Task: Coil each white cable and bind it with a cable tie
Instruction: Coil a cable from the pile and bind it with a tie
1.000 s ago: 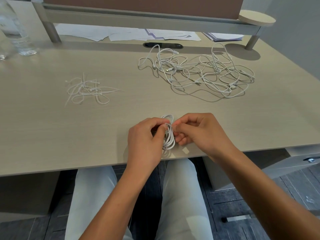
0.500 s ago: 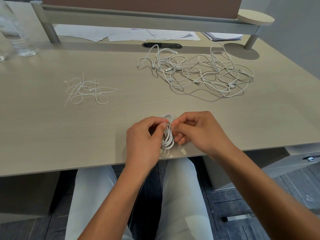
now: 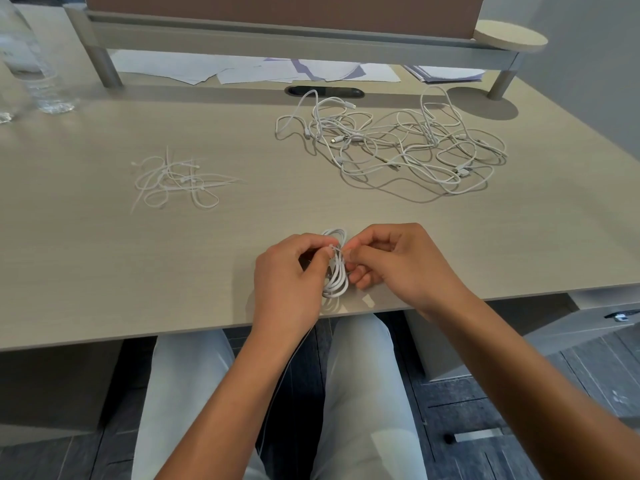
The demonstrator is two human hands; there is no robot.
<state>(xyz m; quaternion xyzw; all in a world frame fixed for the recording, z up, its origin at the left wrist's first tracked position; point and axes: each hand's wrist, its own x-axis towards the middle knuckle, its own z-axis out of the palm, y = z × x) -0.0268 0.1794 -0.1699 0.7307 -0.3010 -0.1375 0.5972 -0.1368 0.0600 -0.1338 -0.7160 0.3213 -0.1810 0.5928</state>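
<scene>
A light wood-grain desk (image 3: 104, 265) fills most of the view. At its far edge a raised shelf (image 3: 277, 38) stands on grey cylindrical legs (image 3: 104, 65), with a brown panel (image 3: 277, 8) above it and a round disc (image 3: 510, 38) at its right end. Papers (image 3: 242, 69) lie under the shelf. A dark oval grommet (image 3: 324, 91) sits near the far edge. A clear bottle (image 3: 31, 64) stands far left. A grey wall (image 3: 588, 46) is on the right. The floor (image 3: 519, 410) consists of dark grey planks. Soft light casts faint shadows on the desk.
</scene>
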